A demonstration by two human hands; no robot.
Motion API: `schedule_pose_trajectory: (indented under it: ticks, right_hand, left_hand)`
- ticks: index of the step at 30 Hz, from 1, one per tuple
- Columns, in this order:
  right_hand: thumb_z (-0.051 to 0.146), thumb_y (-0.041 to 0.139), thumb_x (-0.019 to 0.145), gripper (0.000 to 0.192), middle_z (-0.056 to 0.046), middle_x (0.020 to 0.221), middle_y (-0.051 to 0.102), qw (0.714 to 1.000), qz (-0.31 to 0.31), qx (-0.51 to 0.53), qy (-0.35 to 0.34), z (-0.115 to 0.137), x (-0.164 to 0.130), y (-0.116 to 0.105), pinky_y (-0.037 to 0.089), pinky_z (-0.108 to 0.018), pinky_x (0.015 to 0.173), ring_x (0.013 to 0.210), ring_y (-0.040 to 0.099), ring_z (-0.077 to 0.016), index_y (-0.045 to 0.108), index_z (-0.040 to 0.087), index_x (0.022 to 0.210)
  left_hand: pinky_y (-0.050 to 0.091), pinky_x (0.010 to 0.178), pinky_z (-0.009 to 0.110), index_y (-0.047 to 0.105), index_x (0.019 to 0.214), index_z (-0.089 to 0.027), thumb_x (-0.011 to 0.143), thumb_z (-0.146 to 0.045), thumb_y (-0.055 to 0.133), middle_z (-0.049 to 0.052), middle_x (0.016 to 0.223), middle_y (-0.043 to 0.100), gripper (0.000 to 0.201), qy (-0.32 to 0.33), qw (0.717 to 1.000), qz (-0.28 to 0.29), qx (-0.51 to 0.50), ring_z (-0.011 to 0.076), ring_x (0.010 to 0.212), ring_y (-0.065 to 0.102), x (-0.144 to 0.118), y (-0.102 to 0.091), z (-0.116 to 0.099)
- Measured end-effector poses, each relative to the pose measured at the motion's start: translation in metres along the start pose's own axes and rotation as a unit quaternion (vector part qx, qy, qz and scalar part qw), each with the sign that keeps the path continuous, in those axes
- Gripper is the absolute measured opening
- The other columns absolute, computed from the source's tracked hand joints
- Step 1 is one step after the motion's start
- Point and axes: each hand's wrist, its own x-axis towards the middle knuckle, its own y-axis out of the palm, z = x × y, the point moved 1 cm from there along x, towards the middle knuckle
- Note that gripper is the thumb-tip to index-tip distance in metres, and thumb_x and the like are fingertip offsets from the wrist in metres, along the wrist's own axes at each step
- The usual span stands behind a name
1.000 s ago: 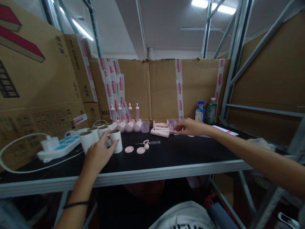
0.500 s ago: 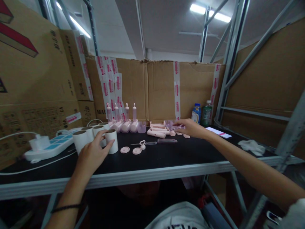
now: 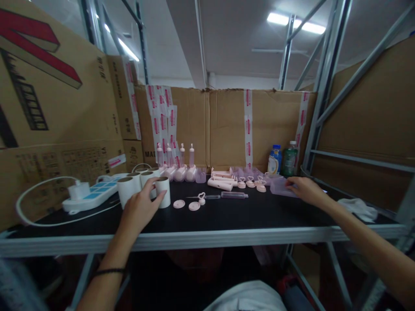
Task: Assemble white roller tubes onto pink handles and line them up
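One white tube point(image 3: 164, 195): upright, left of the frame's centre, held at its left side by the left hand point(image 3: 140, 211), thumb in front.
One clear lilac tray point(image 3: 279, 188): right of centre, its right end pinched by the right hand point(image 3: 307, 190).
Both hands: well apart.
Heart-topped pieces point(image 3: 250, 183): between them, nearer the tray.
Pink discs point(image 3: 194, 207): mid-frame, just right of the tube.

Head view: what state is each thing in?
Rightmost white tube, upright, open-topped
Left hand, closed on it
Right hand, at purple container
Pink discs, lying flat
Blue bottle, upright, capped
Green bottle, upright, capped
White plug, on power strip
White cloth, crumpled
Ceiling light, lit
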Motion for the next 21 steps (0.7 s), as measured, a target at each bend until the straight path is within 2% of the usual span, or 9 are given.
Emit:
schedule_pose_trajectory:
  ticks: [3, 6, 9, 13, 17, 21]
  right_hand:
    - [0.030, 0.055, 0.093, 0.019, -0.007, 0.094, 0.078, 0.999, -0.041, 0.027, -0.007, 0.018, -0.013, -0.021, 0.047, -0.031, 0.071, 0.085, 0.072, -0.0252, 0.072, 0.022, 0.095]
    - [0.034, 0.054, 0.094, 0.019, -0.005, 0.090, 0.077, 0.995, -0.035, 0.081, -0.055, 0.057, -0.028, -0.037, 0.046, -0.030, 0.071, 0.081, 0.071, -0.0232, 0.070, 0.023, 0.092]
    - [0.033, 0.054, 0.095, 0.018, -0.005, 0.088, 0.076, 0.990, -0.006, 0.110, -0.083, 0.105, -0.038, -0.039, 0.045, -0.031, 0.068, 0.079, 0.070, -0.0231, 0.069, 0.024, 0.093]
    - [0.028, 0.055, 0.097, 0.014, -0.006, 0.097, 0.076, 0.984, 0.021, 0.128, -0.120, 0.158, -0.040, -0.034, 0.048, -0.032, 0.075, 0.088, 0.070, -0.0239, 0.068, 0.023, 0.095]
    - [0.025, 0.056, 0.098, 0.014, -0.008, 0.101, 0.075, 0.980, 0.028, 0.114, -0.158, 0.185, -0.037, -0.036, 0.048, -0.034, 0.083, 0.093, 0.069, -0.0250, 0.069, 0.022, 0.097]
    - [0.035, 0.063, 0.097, 0.016, -0.009, 0.103, 0.075, 0.977, -0.001, 0.105, -0.184, 0.202, -0.022, -0.053, 0.048, -0.033, 0.084, 0.095, 0.069, -0.0260, 0.071, 0.021, 0.102]
  left_hand:
    - [0.056, 0.089, 0.040, 0.048, 0.139, -0.030, 0.097, -0.050, 0.051, 0.011, 0.124, 0.075, 0.047, -0.003, 1.000, -0.007, 0.007, 0.0327, 0.113, 0.073, -0.001, 0.000, 0.001]
    - [0.057, 0.088, 0.040, 0.048, 0.139, -0.030, 0.097, -0.052, 0.052, 0.011, 0.123, 0.075, 0.047, 0.000, 1.000, -0.011, 0.015, 0.0322, 0.108, 0.074, -0.001, 0.001, 0.001]
    - [0.056, 0.090, 0.038, 0.048, 0.139, -0.031, 0.097, -0.053, 0.052, 0.010, 0.123, 0.075, 0.047, 0.003, 1.000, -0.010, 0.015, 0.0309, 0.113, 0.073, 0.000, 0.001, 0.001]
    - [0.056, 0.089, 0.039, 0.047, 0.141, -0.031, 0.098, -0.052, 0.050, 0.011, 0.123, 0.075, 0.047, 0.002, 1.000, -0.005, 0.023, 0.0322, 0.114, 0.072, -0.001, 0.000, -0.002]
    - [0.056, 0.089, 0.038, 0.047, 0.141, -0.031, 0.098, -0.051, 0.051, 0.011, 0.124, 0.074, 0.048, -0.012, 1.000, 0.000, 0.017, 0.0318, 0.113, 0.073, -0.002, -0.002, -0.005]
    - [0.055, 0.090, 0.038, 0.047, 0.141, -0.033, 0.096, -0.052, 0.053, 0.009, 0.126, 0.074, 0.049, -0.019, 1.000, 0.005, 0.006, 0.0307, 0.110, 0.074, -0.001, -0.001, -0.004]
